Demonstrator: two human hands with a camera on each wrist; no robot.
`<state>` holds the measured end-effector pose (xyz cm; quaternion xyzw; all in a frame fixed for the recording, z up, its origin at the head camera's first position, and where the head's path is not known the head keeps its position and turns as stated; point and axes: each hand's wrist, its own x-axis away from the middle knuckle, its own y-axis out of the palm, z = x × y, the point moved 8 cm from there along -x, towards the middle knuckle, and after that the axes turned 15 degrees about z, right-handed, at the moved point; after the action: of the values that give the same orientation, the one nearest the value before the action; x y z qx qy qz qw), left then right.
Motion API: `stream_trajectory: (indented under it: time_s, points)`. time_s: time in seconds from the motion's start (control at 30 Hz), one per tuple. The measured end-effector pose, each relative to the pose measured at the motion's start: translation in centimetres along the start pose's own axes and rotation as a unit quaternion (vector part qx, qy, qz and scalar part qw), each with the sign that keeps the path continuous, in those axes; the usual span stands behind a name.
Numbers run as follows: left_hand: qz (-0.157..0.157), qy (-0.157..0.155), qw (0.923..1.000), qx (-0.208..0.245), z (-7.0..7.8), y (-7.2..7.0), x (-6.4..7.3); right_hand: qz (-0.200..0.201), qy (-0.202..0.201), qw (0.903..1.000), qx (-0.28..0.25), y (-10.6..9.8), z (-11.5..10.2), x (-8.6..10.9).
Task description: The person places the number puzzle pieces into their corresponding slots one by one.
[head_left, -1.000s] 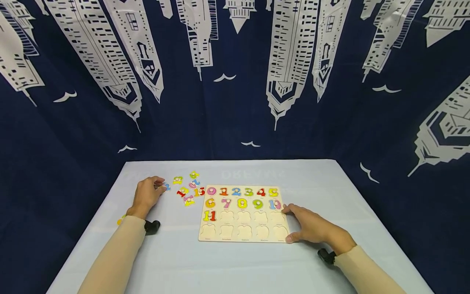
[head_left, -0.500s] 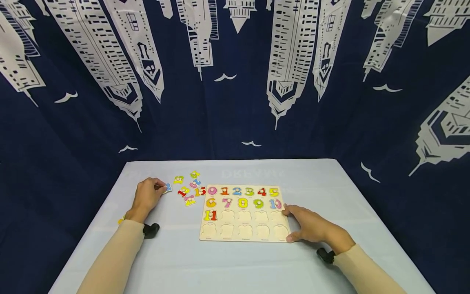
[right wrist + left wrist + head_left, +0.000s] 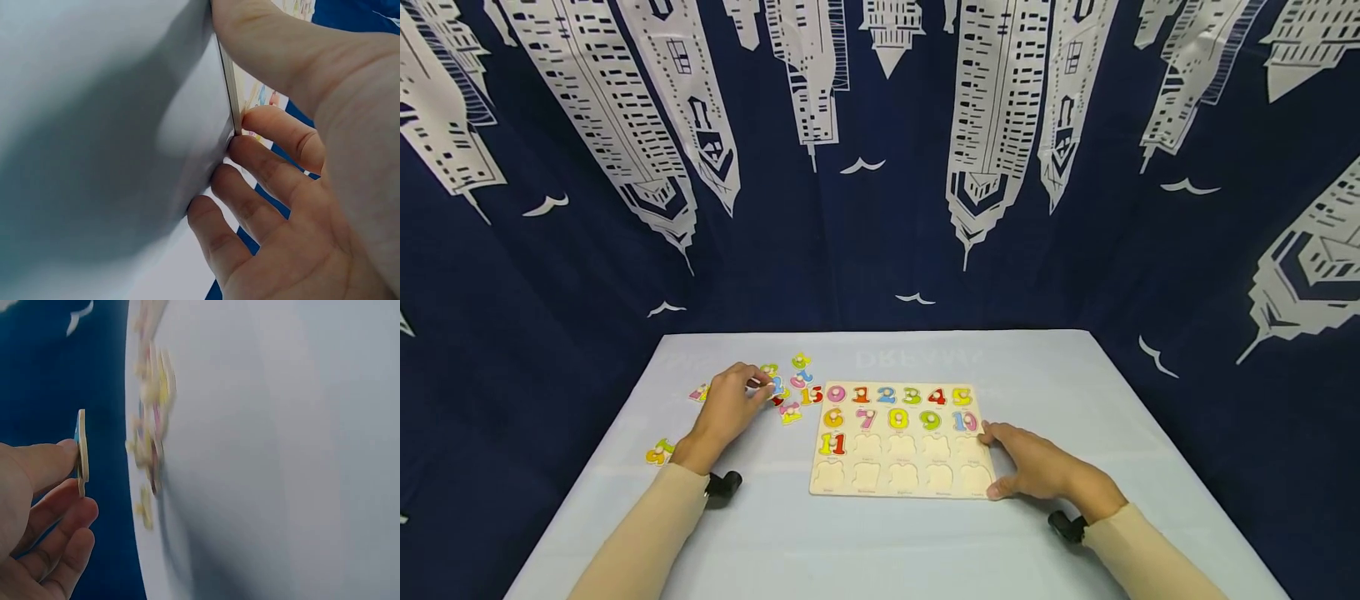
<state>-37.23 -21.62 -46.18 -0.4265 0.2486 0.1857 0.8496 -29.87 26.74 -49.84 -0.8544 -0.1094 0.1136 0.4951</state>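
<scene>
White cloth with faint creases covers the table (image 3: 865, 554). Nearest on it come two beige sleeves, a small black device strapped at each wrist. Beside the left wrist lies a yellow and orange number piece (image 3: 659, 452).

Along the right edge of a flat wooden board (image 3: 886, 465), the right hand (image 3: 1037, 462) is spread wide, its thumb at the near corner and forefinger farther up, both touching the edge. Pale and smooth, the board has slightly rounded corners and four rows of places. Its nearest row shows five bare, shallow recesses; the next has four more, with a yellow and red 11 at the left end. Beyond, the two far rows are filled with bright numbers from 0 to 10, in pink, orange, blue, green, red and yellow, each with a small knob.

Left of the board, the left hand (image 3: 726, 412) pinches a blue number piece (image 3: 82, 453) narrowly at its fingertips, held above the cloth; edge-on it looks thin, with a pale wood rim. Loose number pieces (image 3: 801, 360) cluster around and past it, including a 15 touching or just beside the board. Navy fabric (image 3: 880, 267) printed with white upside-down towers and birds hangs behind.
</scene>
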Motion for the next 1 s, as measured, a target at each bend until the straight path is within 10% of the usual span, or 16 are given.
stream_trajectory:
  time_s: [0.53, 1.0]
  points:
    - [-0.102, 0.073, 0.9892, 0.076, 8.9, 3.9, 4.2, 0.004, 0.005, 1.0, 0.0, 0.1, -0.2, 0.4]
    - [-0.183, 0.145, 0.9685, 0.088, 12.7, 7.9, 6.9, 0.007, 0.001, 1.0, 0.006, 0.2, 0.1, 0.3]
